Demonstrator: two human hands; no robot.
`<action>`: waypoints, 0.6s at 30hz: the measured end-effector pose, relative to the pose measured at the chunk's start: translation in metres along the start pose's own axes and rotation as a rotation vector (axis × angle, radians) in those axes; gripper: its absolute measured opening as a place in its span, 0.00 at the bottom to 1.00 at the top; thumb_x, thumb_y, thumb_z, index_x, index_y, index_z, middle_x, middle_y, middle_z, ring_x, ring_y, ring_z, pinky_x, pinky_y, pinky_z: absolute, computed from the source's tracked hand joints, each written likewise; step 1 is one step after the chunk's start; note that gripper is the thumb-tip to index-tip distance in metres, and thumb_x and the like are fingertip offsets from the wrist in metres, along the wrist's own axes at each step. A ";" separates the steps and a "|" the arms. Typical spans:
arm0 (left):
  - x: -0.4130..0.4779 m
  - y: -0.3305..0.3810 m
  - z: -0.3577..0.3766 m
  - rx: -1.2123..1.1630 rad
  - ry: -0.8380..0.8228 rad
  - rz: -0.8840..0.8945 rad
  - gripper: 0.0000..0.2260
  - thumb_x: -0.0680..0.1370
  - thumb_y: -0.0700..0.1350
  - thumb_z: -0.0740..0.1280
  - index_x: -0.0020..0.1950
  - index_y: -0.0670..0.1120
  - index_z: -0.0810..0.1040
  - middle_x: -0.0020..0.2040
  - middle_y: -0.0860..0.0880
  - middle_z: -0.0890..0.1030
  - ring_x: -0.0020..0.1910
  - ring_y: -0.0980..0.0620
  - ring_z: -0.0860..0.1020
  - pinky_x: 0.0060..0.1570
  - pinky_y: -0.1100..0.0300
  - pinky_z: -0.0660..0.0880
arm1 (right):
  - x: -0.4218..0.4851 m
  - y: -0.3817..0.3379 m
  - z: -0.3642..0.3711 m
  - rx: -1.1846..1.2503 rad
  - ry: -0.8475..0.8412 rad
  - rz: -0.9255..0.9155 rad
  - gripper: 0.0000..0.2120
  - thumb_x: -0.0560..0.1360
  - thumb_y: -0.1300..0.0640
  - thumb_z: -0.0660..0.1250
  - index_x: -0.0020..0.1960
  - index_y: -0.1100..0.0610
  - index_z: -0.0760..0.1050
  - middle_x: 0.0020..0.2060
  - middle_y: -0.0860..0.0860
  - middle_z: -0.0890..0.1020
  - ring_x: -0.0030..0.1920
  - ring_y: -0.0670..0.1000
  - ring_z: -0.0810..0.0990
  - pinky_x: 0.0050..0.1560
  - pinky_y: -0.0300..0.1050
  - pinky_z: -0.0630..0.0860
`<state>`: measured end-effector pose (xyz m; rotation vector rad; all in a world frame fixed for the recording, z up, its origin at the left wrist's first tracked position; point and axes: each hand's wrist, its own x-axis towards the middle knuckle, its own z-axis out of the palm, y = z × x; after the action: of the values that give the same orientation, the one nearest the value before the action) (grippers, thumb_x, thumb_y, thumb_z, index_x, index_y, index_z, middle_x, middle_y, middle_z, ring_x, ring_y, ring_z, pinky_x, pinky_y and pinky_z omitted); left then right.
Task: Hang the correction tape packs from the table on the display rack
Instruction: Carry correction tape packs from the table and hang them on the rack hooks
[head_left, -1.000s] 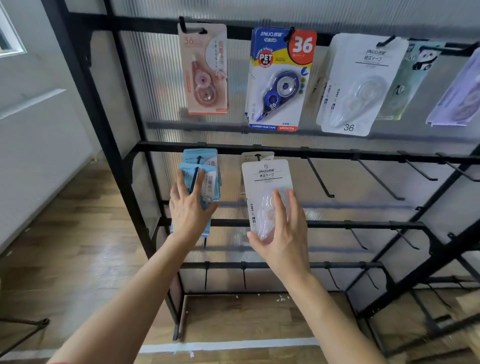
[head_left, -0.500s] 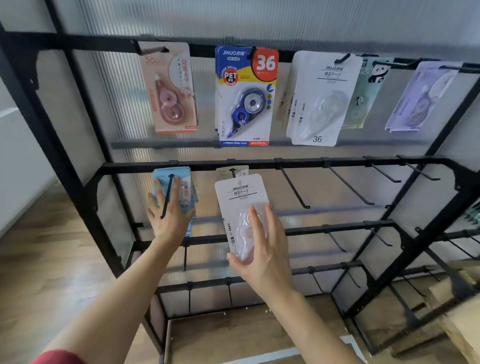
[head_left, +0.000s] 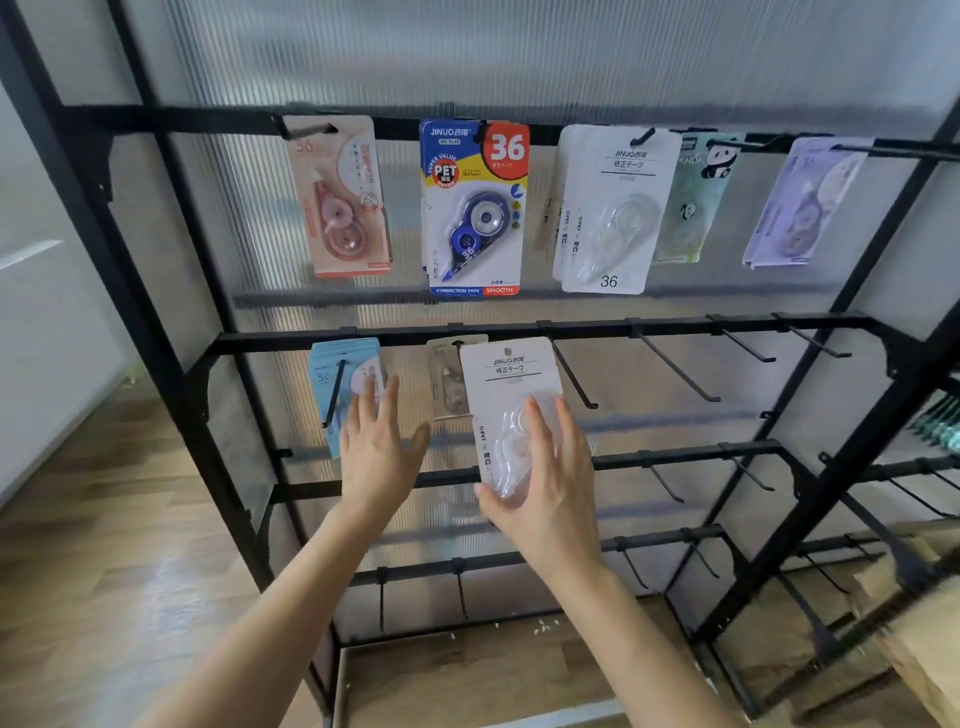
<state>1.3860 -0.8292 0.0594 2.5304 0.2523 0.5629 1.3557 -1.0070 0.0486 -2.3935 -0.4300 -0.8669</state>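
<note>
Inspecting the hanging step, we find the right hand holding a white pack in front of the rack, its top edge just under the second bar. The fingers lie close together over the clear blister and the thumb curls at the lower left corner, so the pack is pinched between them. It sits slightly tilted. We cannot tell whether its hole has caught anything. It partly covers the beige pack hung behind it, and the nearest empty hook stands just to its right.

The left hand is flat, fingers straight and slightly spread, fingertips resting on the blue packs at the row's left end. It holds nothing.

We judge the step to be threading the hole onto that empty hook. To do it well:
- square the pack first
- bring the hole level with the hook's tip
- slide it straight back to the bar

The grip is low, so the top may swing. The free left hand could steady the top edge. We note a risk of snagging the beige pack. No table is in view, so we cannot count the remaining packs
</note>
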 end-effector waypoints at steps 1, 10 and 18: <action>-0.003 0.008 -0.002 -0.018 0.010 0.020 0.30 0.80 0.51 0.62 0.78 0.48 0.52 0.79 0.44 0.49 0.77 0.43 0.49 0.73 0.46 0.49 | 0.001 0.003 -0.005 0.001 0.013 0.003 0.47 0.63 0.46 0.77 0.74 0.56 0.56 0.72 0.63 0.61 0.71 0.64 0.64 0.67 0.59 0.65; 0.004 0.072 -0.012 -0.101 0.060 0.118 0.25 0.81 0.50 0.58 0.78 0.49 0.55 0.78 0.46 0.52 0.76 0.45 0.50 0.73 0.48 0.50 | 0.028 0.029 -0.048 0.016 0.098 -0.009 0.44 0.66 0.43 0.72 0.74 0.54 0.55 0.73 0.63 0.61 0.71 0.64 0.63 0.67 0.59 0.65; 0.010 0.111 -0.001 -0.045 0.051 0.128 0.26 0.82 0.51 0.57 0.78 0.50 0.52 0.78 0.47 0.52 0.77 0.47 0.47 0.74 0.51 0.48 | 0.079 0.052 -0.075 0.057 0.213 -0.051 0.40 0.68 0.41 0.64 0.74 0.55 0.56 0.71 0.64 0.62 0.70 0.65 0.64 0.66 0.63 0.68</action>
<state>1.4018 -0.9195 0.1227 2.5038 0.0949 0.6757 1.4019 -1.0848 0.1293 -2.2180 -0.4271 -1.1047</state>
